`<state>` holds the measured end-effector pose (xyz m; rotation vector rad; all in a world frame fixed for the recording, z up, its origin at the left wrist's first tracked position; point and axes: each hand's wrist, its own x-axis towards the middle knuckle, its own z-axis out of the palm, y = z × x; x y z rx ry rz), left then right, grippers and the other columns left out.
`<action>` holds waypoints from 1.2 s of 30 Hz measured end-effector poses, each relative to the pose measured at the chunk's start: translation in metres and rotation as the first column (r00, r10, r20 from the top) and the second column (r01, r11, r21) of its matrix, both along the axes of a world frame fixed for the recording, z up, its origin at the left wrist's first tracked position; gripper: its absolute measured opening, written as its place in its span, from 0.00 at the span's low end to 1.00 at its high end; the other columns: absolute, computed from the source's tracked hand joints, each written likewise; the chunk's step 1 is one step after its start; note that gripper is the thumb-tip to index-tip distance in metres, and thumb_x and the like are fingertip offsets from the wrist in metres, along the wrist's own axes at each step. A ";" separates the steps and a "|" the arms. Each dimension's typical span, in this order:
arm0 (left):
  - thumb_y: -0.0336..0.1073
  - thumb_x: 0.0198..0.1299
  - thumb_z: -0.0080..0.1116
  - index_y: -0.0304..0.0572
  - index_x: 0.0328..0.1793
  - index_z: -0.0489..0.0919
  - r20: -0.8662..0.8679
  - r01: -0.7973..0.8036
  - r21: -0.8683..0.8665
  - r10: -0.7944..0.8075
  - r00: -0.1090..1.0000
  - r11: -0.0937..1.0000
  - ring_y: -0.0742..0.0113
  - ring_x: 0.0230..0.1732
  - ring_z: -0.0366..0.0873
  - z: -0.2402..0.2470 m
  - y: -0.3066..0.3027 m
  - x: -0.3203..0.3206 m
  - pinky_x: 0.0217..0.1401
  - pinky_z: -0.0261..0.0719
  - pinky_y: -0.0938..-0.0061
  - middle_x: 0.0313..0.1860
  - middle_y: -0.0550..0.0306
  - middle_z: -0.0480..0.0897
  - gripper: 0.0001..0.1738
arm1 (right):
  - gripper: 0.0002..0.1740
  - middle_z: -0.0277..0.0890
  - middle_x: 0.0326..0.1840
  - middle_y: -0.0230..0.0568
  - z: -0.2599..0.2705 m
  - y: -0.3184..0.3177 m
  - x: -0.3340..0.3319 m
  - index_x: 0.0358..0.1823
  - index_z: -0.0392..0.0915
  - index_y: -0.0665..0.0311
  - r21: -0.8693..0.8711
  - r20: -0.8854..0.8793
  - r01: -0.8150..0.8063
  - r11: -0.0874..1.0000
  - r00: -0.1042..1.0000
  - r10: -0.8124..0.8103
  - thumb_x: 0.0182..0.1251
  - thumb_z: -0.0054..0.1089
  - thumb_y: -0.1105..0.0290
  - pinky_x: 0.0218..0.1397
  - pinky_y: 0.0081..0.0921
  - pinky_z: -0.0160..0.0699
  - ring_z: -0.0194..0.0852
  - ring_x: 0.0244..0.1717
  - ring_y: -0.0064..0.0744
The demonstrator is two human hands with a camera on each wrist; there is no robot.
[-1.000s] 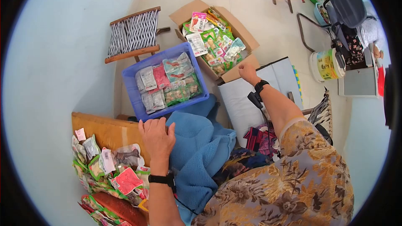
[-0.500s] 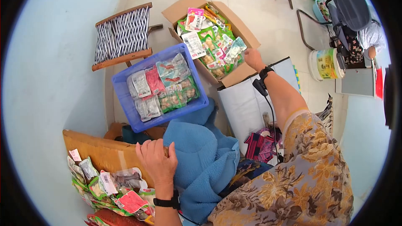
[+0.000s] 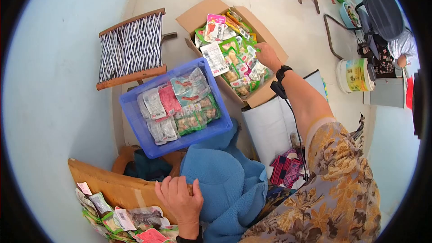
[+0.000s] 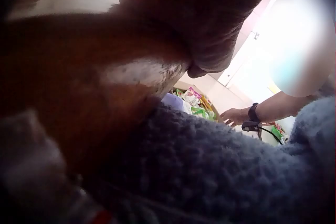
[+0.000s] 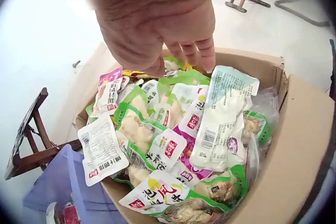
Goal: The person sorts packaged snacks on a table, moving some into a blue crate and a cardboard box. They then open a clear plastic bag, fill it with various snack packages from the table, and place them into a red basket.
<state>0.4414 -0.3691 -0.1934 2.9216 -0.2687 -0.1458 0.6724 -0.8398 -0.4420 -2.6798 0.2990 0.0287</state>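
My right hand (image 3: 269,57) reaches over the right side of a cardboard box (image 3: 280,49) filled with food packets (image 3: 231,58). In the right wrist view the fingers of this hand (image 5: 157,19) point down, loosely extended, just above or at the packets (image 5: 178,103); no packet shows in its grasp. A pale blue-white packet (image 5: 223,124) lies near the fingertips. My left hand (image 3: 182,200) rests on the end of a wooden board (image 3: 121,184), fingers spread over its edge; the left wrist view shows the palm (image 4: 194,14) against the wood (image 4: 105,77).
A blue crate (image 3: 150,149) with rows of packets stands between box and board. Behind it is a woven stool (image 3: 130,47). More packets (image 3: 123,218) lie past the board at lower left. Blue cloth (image 3: 220,180) covers the lap; a bucket (image 3: 355,75) and another person (image 3: 402,47) are at right.
My right hand has opened from a fist and moved from beside the box to over the packets. The left hand has stayed on the board, lower in view as the head view shifted.
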 end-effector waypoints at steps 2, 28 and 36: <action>0.40 0.47 0.72 0.41 0.41 0.80 -0.015 -0.006 -0.002 0.006 1.000 1.000 0.48 0.55 0.75 -0.002 0.001 0.000 0.73 0.59 0.41 0.40 0.54 0.80 0.17 | 0.21 0.78 0.55 0.57 -0.005 0.005 0.007 0.56 0.83 0.61 0.018 0.006 -0.002 1.000 1.000 0.002 0.61 0.57 0.73 0.64 0.47 0.75 0.76 0.59 0.58; 0.44 0.58 0.67 0.42 0.47 0.83 -0.077 0.035 0.048 -0.031 0.997 0.998 0.50 0.59 0.77 0.014 -0.002 0.013 0.72 0.62 0.44 0.47 0.53 0.83 0.16 | 0.36 0.59 0.77 0.66 -0.055 0.007 0.121 0.76 0.58 0.75 0.139 -0.153 -0.026 0.990 0.987 0.047 0.70 0.48 0.62 0.82 0.37 0.52 0.54 0.80 0.55; 0.46 0.61 0.64 0.43 0.47 0.84 -0.087 0.047 0.064 -0.041 0.995 0.997 0.49 0.59 0.77 0.012 -0.001 0.015 0.71 0.62 0.44 0.48 0.53 0.84 0.16 | 0.39 0.64 0.74 0.67 -0.101 -0.005 0.142 0.76 0.58 0.73 0.181 -0.117 0.078 0.980 0.991 -0.057 0.66 0.53 0.60 0.79 0.39 0.58 0.59 0.77 0.60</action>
